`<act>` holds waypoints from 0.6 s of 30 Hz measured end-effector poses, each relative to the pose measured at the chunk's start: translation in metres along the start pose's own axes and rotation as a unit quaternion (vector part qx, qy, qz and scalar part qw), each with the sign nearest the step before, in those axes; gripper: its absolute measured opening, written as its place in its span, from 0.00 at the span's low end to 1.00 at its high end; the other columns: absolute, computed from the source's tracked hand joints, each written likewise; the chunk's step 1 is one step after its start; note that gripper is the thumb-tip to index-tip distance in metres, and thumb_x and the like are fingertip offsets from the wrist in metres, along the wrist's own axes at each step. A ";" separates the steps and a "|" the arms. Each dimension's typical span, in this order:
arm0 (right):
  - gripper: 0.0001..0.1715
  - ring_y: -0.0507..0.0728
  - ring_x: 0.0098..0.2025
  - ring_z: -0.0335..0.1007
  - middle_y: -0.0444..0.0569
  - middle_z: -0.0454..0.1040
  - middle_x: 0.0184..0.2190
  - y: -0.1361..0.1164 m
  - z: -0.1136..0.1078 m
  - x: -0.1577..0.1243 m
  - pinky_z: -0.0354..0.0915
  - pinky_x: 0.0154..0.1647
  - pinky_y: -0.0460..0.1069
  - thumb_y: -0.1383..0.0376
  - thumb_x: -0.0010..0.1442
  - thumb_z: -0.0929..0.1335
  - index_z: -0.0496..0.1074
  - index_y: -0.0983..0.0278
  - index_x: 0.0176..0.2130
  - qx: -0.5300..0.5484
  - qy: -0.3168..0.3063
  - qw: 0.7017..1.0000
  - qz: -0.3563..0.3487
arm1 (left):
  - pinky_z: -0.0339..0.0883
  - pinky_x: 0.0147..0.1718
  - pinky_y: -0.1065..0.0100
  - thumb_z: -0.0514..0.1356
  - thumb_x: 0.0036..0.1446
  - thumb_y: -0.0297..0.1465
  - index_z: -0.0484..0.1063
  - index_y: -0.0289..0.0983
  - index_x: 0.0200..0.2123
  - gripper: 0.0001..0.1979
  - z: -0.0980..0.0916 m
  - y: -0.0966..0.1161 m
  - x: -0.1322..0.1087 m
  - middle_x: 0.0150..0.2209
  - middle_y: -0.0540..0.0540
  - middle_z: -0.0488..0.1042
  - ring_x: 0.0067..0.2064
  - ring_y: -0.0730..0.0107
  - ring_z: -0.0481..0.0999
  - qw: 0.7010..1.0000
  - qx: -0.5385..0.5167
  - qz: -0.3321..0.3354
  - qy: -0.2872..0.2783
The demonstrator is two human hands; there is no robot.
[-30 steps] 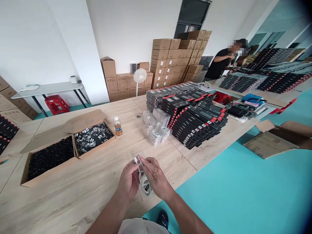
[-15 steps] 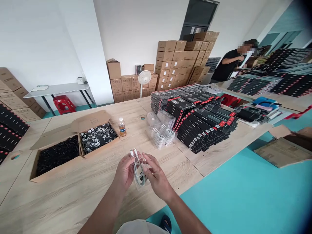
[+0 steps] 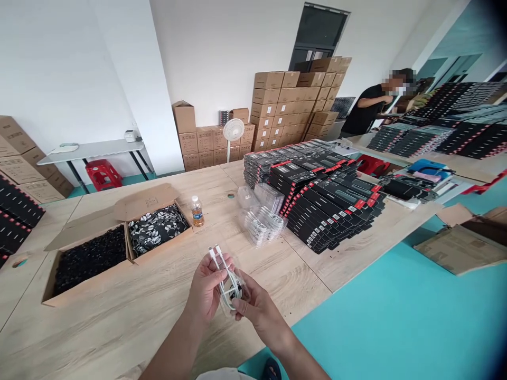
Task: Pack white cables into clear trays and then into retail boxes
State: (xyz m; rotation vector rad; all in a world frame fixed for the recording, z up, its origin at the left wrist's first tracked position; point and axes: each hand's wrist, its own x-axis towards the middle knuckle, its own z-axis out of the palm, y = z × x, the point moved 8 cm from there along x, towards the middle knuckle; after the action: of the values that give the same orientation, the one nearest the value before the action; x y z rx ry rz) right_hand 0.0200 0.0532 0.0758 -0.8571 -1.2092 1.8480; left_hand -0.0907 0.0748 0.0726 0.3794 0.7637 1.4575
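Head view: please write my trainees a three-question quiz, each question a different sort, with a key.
1. True or false: the left hand and right hand together hold the coiled white cable.
2. Multiple choice: the cap on the clear plastic bottle of amber liquid is A) red, B) white, C) black.
3. Short answer: which appliance stands before the stacked brown cardboard boxes?

Key: 1. True; 2. B; 3. The round white fan.

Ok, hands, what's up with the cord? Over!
Left hand and right hand both holding cord and clear plastic. Cord looped, two plugs poking up. Bottle stands apart, beyond the hands.
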 end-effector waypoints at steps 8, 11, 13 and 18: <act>0.37 0.51 0.26 0.67 0.42 0.70 0.29 0.031 -0.006 -0.001 0.62 0.26 0.47 0.56 0.51 0.74 0.65 0.62 0.57 0.014 0.112 0.993 0.028 | 0.66 0.51 0.58 0.72 0.40 0.26 0.72 0.41 0.46 0.27 -0.017 -0.010 0.001 0.45 0.43 0.77 0.50 0.58 0.75 0.999 0.021 0.009 0.033; 0.42 0.53 0.29 0.69 0.45 0.72 0.33 0.066 -0.007 -0.004 0.66 0.29 0.49 0.54 0.50 0.73 0.61 0.61 0.60 0.035 0.134 0.988 0.065 | 0.68 0.47 0.61 0.71 0.41 0.28 0.65 0.49 0.54 0.36 -0.050 -0.022 -0.003 0.50 0.46 0.73 0.49 0.62 0.76 0.993 0.047 0.040 0.103; 0.46 0.54 0.34 0.71 0.50 0.72 0.41 0.093 -0.011 -0.010 0.68 0.31 0.50 0.53 0.49 0.73 0.59 0.60 0.62 0.008 0.130 0.986 0.105 | 0.69 0.45 0.63 0.71 0.43 0.30 0.62 0.51 0.57 0.38 -0.078 -0.031 -0.009 0.51 0.47 0.72 0.47 0.64 0.76 0.985 0.071 0.054 0.146; 0.36 0.58 0.45 0.70 0.56 0.71 0.50 0.132 -0.044 -0.045 0.69 0.41 0.53 0.58 0.50 0.70 0.66 0.62 0.57 -0.166 0.134 0.966 0.143 | 0.69 0.42 0.68 0.71 0.41 0.31 0.69 0.46 0.48 0.28 -0.140 -0.059 -0.017 0.44 0.50 0.74 0.39 0.72 0.77 0.975 0.089 0.021 0.203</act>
State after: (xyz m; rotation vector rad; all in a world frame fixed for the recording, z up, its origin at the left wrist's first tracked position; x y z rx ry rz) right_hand 0.0492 -0.0021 -0.0568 -1.4857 -1.2899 1.6971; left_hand -0.1391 0.0215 -0.0623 0.2336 1.2275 1.5310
